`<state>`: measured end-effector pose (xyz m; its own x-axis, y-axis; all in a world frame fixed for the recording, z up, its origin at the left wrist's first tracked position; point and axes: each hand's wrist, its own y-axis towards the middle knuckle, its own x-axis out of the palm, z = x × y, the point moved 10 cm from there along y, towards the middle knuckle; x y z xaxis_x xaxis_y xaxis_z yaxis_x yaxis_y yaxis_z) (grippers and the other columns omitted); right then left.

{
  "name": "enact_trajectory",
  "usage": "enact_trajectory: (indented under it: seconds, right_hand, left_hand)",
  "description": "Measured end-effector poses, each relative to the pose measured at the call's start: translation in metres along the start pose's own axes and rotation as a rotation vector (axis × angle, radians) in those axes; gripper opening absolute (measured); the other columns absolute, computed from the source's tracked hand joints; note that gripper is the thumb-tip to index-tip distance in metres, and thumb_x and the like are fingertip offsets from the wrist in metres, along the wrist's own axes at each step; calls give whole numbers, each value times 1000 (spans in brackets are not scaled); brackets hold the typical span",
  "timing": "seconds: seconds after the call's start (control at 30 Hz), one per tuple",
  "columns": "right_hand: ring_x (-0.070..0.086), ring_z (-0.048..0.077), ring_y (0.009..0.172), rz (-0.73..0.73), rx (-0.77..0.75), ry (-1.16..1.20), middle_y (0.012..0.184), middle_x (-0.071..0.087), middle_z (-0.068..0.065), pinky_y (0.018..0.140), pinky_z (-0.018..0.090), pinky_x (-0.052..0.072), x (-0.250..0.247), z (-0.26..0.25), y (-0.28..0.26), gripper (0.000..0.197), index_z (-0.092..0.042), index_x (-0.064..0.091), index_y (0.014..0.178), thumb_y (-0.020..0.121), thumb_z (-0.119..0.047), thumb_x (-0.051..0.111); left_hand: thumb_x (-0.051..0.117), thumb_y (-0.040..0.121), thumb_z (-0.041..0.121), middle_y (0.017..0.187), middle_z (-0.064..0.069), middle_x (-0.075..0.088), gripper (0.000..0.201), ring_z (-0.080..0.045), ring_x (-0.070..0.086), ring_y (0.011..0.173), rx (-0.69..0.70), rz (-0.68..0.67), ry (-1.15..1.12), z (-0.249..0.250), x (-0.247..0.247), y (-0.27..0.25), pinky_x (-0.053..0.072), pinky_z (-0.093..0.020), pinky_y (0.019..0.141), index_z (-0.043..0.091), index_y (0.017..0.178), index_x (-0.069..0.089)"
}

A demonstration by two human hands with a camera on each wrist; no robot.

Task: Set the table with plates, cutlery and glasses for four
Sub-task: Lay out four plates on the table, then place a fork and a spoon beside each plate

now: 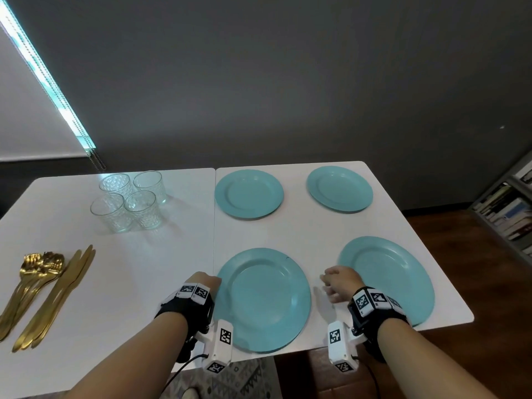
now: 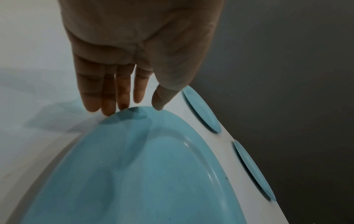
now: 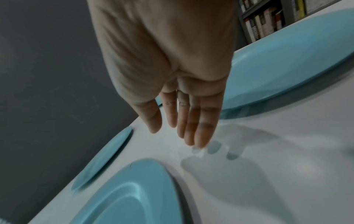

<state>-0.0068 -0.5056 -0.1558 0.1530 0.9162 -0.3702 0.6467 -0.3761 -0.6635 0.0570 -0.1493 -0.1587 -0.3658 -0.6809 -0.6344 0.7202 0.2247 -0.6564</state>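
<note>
1. The near-left plate (image 1: 263, 299) lies flat on the white table (image 1: 302, 234), at the person's edge; it is the landmark here.
2. The left hand (image 1: 205, 281) sits at this plate's left rim, its grip open, straight fingers (image 2: 107, 104) at the rim's edge, probably nudging the plate square; actual contact I cannot tell.
3. The right hand (image 1: 339, 280) hovers right of the plate, its grip open and empty, over bare table.
4. Three more plates make a grid: one just right (image 1: 387, 279), two beyond (image 1: 249, 193) (image 1: 339, 188), likely one per seat.
5. Glasses (image 1: 129, 201) cluster far left and beyond; gold cutlery (image 1: 43, 289) lies bunched far left, apparently waiting as undistributed stock.
</note>
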Motion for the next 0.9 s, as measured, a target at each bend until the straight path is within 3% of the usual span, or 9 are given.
enact_trajectory:
  seconds: [0.07,0.17,0.27,0.33,0.4,0.47,0.53,0.73,0.9]
  right_hand:
    - [48,21,50,141,-32,-4,66,57,11,52,29,46,-31,-3,3,12,-13,60,75,86,-9,56]
    - [50,23,48,290,-10,32,58,57,11,52,30,47,-76,1,-1,17,-8,61,71,83,-7,50]
    - [53,25,53,355,41,62,60,58,13,55,30,48,-110,14,-4,15,-6,59,69,82,-5,51]
    - [54,25,54,377,48,94,61,59,14,52,28,47,-124,19,-7,15,-5,59,69,82,-5,52]
    - [56,27,58,393,55,116,62,59,14,53,28,48,-131,20,-10,15,-4,58,68,82,-4,53]
    - [57,28,62,399,51,127,63,60,14,55,29,48,-133,18,-15,13,-4,59,69,81,-4,53]
    - [58,27,64,396,21,137,65,60,12,57,30,49,-129,9,-19,13,-5,60,72,82,-7,53]
    - [52,22,58,357,-136,165,72,59,9,53,28,45,-83,-43,-31,15,-8,61,75,88,-9,54]
    - [50,20,54,252,-240,179,74,59,8,51,26,44,0,-99,-39,16,-14,59,75,88,-6,55]
  left_hand:
    - [50,92,22,124,-18,62,37,-30,58,117,32,25,71,9,-4,-2,46,-28,86,-1,119,60]
    - [51,86,17,96,-16,67,17,-33,62,105,74,75,101,29,-6,-7,41,-26,73,1,87,59]
    - [52,84,11,63,-8,50,25,-31,54,77,134,133,61,50,-3,-9,34,-25,65,8,61,41]
    - [51,82,10,54,-4,35,35,-26,42,64,175,171,39,63,-3,-17,32,-24,63,13,54,32]
    - [52,84,12,57,-5,44,29,-34,51,73,208,176,-8,72,-1,-21,36,-25,67,16,57,41]
    - [52,88,15,92,-12,67,13,-34,59,107,229,176,-65,76,-1,-21,42,-26,84,12,90,64]
    - [51,90,16,123,-13,63,31,-31,53,122,243,203,-107,79,-8,-25,39,-27,98,8,119,59]
    - [50,89,11,121,-15,64,31,-30,54,119,288,260,-236,69,-50,-24,40,-28,99,6,119,59]
    - [49,90,12,120,-13,64,29,-29,56,117,283,314,-247,28,-112,-5,41,-27,96,8,116,60]
